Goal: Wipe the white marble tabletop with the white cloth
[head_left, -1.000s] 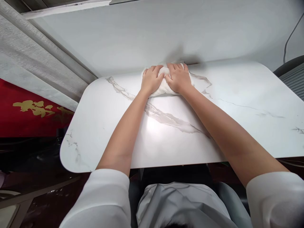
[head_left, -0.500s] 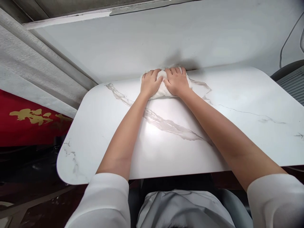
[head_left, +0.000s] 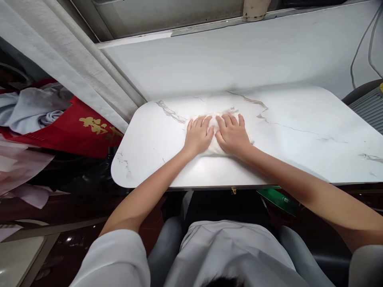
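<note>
A folded white cloth (head_left: 214,149) lies on the white marble-patterned table (head_left: 155,159), around the middle of its width. My left hand (head_left: 198,134) rests flat on the cloth's left half, fingers stretched toward the wall. Beside it my right hand (head_left: 232,133) presses flat on the right half, its fingers slightly spread. The two thumbs come close together with a strip of cloth showing between them. Much of the cloth is hidden beneath both palms.
A white wall panel (head_left: 209,59) rises behind the table's far edge. At left hang a pale curtain (head_left: 89,59) and a red bag (head_left: 86,135) with gold lettering, with clothes in it. A grey ribbed object (head_left: 369,105) stands at right, near cables (head_left: 356,56).
Both hands have drawn the cloth from the table's far edge back toward my body. My elbows are more bent, and the view has shifted, showing more of the left side.
</note>
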Available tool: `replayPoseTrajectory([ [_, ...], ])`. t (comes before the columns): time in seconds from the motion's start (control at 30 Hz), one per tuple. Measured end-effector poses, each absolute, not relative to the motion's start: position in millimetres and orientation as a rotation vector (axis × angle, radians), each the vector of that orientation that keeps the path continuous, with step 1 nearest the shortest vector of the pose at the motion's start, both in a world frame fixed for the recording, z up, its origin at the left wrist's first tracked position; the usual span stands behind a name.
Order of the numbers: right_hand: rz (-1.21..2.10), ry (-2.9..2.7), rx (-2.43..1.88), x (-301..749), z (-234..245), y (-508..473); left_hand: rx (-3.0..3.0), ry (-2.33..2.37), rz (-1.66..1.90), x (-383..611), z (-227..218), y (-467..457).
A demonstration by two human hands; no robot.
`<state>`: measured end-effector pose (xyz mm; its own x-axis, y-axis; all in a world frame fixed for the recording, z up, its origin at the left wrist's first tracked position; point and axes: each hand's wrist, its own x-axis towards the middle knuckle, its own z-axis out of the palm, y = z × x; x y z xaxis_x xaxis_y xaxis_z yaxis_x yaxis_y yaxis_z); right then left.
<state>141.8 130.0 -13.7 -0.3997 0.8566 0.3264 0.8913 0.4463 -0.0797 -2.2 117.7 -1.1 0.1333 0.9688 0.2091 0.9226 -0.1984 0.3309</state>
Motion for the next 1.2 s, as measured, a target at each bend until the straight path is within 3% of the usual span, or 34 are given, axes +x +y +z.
replayPoseTrajectory([
  [0.27, -0.187, -2.444, -1.346, 141, -10, 51, 2.242, 1.957, 0.457, -9, 5, 33],
  [0.53, -0.135, -2.492, -1.297, 135, -7, 46, 2.231, 1.972, 0.446, -18, 6, 22],
  [1.2, 0.0, -2.359, -1.317, 69, -17, 250, 2.118, 2.035, 0.654, -72, -8, 230],
])
